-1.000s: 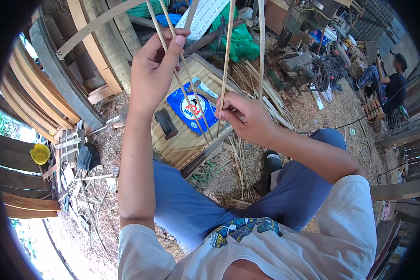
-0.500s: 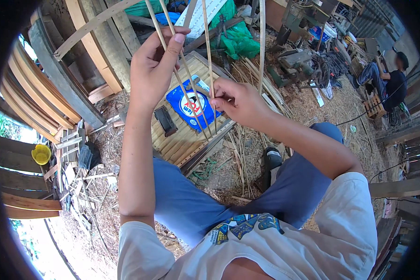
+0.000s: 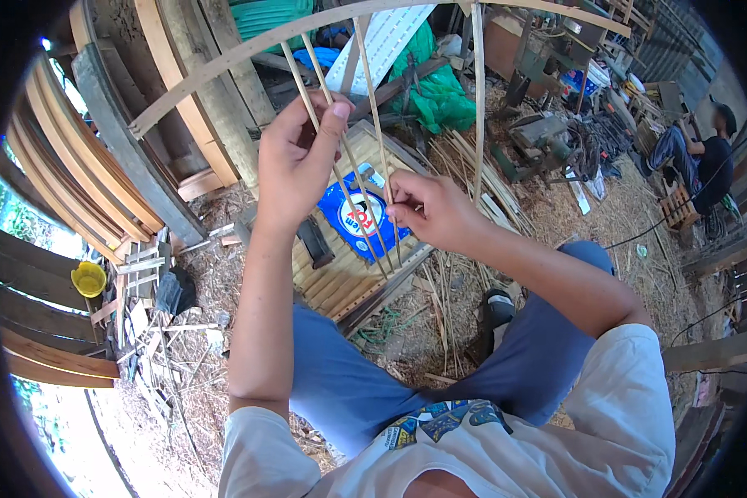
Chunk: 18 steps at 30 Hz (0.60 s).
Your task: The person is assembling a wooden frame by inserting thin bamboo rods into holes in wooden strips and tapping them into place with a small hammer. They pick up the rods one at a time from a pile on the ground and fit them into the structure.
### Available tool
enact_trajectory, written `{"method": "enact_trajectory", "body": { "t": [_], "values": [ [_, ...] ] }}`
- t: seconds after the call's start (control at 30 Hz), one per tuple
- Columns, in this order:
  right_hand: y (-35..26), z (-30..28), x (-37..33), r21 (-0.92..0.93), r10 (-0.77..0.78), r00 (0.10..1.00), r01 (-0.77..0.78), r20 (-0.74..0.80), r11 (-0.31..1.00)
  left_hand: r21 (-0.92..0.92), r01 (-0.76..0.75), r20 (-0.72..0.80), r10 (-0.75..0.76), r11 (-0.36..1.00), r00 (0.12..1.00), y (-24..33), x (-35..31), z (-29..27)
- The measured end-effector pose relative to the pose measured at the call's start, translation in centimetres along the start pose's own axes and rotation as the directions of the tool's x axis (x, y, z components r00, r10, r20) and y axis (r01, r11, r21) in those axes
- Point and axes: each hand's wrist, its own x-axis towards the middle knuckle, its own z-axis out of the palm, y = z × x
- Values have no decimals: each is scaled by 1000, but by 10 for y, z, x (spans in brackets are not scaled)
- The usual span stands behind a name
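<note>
A curved wooden strip (image 3: pixel 249 51) arches across the top of the view, with several thin sticks reaching down from it toward me. My left hand (image 3: pixel 299 162) is raised, thumb and fingers closed around the thin sticks (image 3: pixel 340 170) at the left. In a pinch, my right hand (image 3: pixel 440 212) holds another thin stick (image 3: pixel 375 112) lower down. One more, thicker stick (image 3: pixel 479 100) stands to the right of that hand, untouched. Beneath the hands, a blue plastic packet (image 3: pixel 334 207) and a dark block (image 3: pixel 314 243) lie on a slatted wooden board (image 3: pixel 328 286).
Curved planks (image 3: pixel 100 158) lean at the left, near a yellow bucket (image 3: pixel 89 280). Green plastic sheeting (image 3: pixel 440 104) and loose wooden strips (image 3: pixel 494 178) lie beyond the board. A machine (image 3: pixel 539 137) stands at the far right; another person (image 3: pixel 710 170) sits past it. Shavings cover the ground.
The whole view has shifted, so everything sits lower and further right, and more of the curved strip shows. Both hands keep their grips on the thin sticks.
</note>
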Motion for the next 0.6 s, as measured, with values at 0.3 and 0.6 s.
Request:
{"method": "enact_trajectory", "body": {
  "t": [0.3, 0.6],
  "values": [
    [5, 1, 2, 24, -71, 997, 72, -38, 997, 17, 0, 24, 0, 1000, 1000, 0, 0, 1],
    [-9, -4, 7, 10, -9, 998, 8, 65, 1000, -23, -57, -87, 55, 998, 995, 3, 3, 12]
  ]
}}
